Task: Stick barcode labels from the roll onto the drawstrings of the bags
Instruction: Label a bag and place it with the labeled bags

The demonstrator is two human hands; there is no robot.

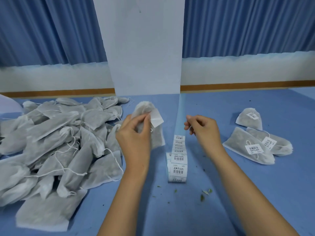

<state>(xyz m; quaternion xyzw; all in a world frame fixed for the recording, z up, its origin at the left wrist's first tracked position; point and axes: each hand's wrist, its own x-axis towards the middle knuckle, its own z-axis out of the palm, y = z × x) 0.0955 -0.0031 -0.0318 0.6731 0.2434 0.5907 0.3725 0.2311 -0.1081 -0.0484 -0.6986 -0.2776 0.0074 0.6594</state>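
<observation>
Centre frame: your left hand [134,132] grips one raised bag [157,137], with a label [156,119] pinched at the fingertips.
Centre right: your right hand [201,128], fingers curled, pinches a thin drawstring [191,129].
Between your wrists: label roll [178,160].
Left: unlabelled pile [56,142].
Right: three labelled bags [252,145].
</observation>
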